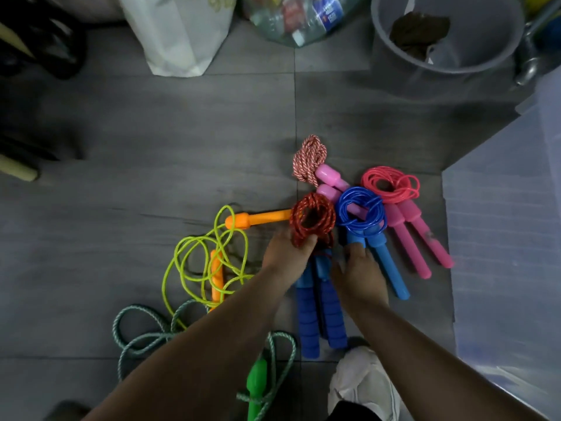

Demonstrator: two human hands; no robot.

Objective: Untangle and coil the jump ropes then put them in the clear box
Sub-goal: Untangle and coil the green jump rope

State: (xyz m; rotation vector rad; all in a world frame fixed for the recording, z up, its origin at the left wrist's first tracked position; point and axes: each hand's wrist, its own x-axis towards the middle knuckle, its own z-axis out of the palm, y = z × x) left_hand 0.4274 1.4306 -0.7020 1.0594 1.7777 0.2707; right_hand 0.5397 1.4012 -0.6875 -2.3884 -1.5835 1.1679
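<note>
Grey bucket (481, 48) near clear box (501, 253)

The grey tiled floor (182, 132) carries a red rope (299, 220), blue rope (387, 265), pink rope (405, 238) and braided rope (309, 158), all coiled and bunched together, a loose yellow rope (217, 276) and teal rope (256, 381) sprawled to their left, a clear box (501, 238) on the right, and a bucket (394, 71) and white bag (176, 41) farther off.
</note>
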